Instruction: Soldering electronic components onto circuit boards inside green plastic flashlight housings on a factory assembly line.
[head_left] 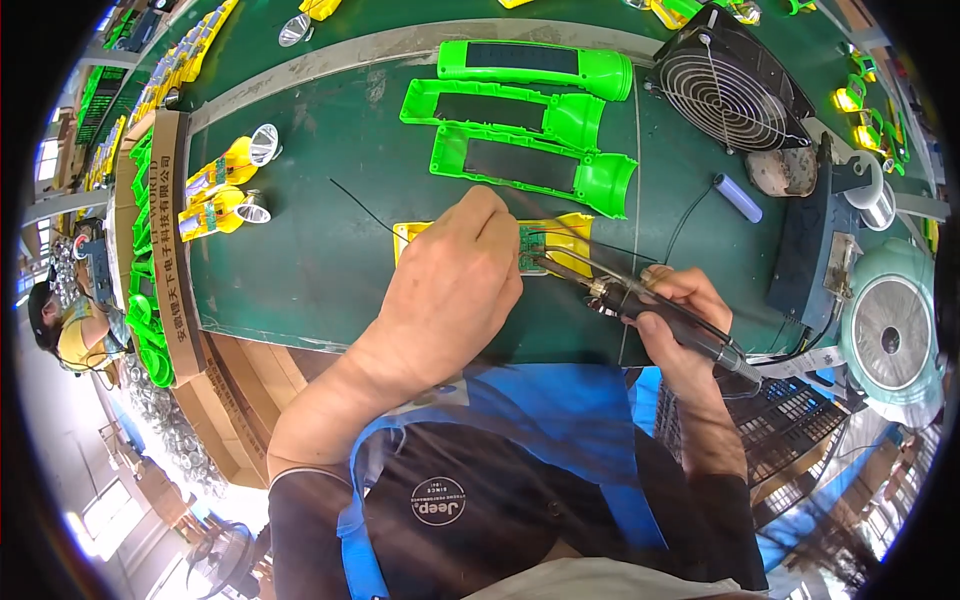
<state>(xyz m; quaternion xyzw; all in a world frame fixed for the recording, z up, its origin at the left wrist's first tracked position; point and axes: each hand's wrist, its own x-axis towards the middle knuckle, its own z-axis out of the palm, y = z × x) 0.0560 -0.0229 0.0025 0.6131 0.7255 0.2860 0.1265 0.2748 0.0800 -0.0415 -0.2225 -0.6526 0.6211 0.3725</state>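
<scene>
Across the green bench (290, 285) lie three green plastic housings (607, 185), with a yellow housing (572, 232) bearing a small circuit board (529, 240) nearer the person. Over it, the left hand (450, 290) bends its fingers, their hold hidden; the right hand (684, 366) grips a soldering iron (690, 332), tip at the board.

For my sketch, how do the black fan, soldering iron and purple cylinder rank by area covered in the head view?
Largest to smallest:
1. Black fan
2. Soldering iron, held in the right hand
3. Purple cylinder
</scene>
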